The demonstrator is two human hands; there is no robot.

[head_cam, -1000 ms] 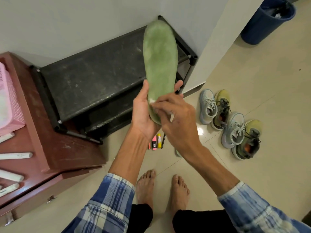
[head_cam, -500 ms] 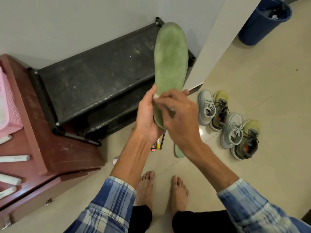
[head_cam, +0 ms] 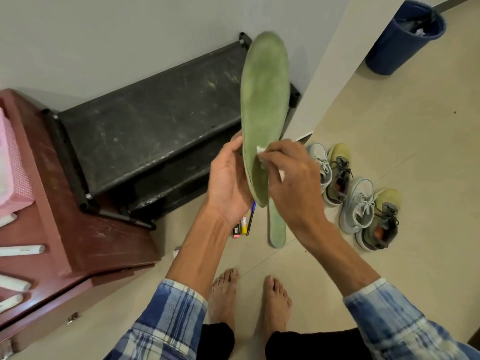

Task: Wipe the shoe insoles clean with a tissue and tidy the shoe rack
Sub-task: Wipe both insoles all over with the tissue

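Note:
A green insole (head_cam: 263, 100) stands upright in front of me, toe end up. My left hand (head_cam: 228, 183) grips its heel end from the left. My right hand (head_cam: 291, 183) pinches a small white tissue (head_cam: 260, 150) and presses it against the insole's lower face. A second green insole (head_cam: 276, 227) lies on the floor under my hands. The black shoe rack (head_cam: 145, 123) stands against the wall, its dusty shelves bare.
Two pairs of sneakers, grey (head_cam: 359, 203) and olive (head_cam: 381, 222), sit on the floor at right. Markers and a pen (head_cam: 244, 224) lie by the rack. A maroon cabinet (head_cam: 78, 229) with a pink basket (head_cam: 13, 172) is at left; a blue bin (head_cam: 402, 37) is far right.
The insole has shifted to the right and up in view, tilting slightly. My right hand with the tissue has moved up along the insole's lower part.

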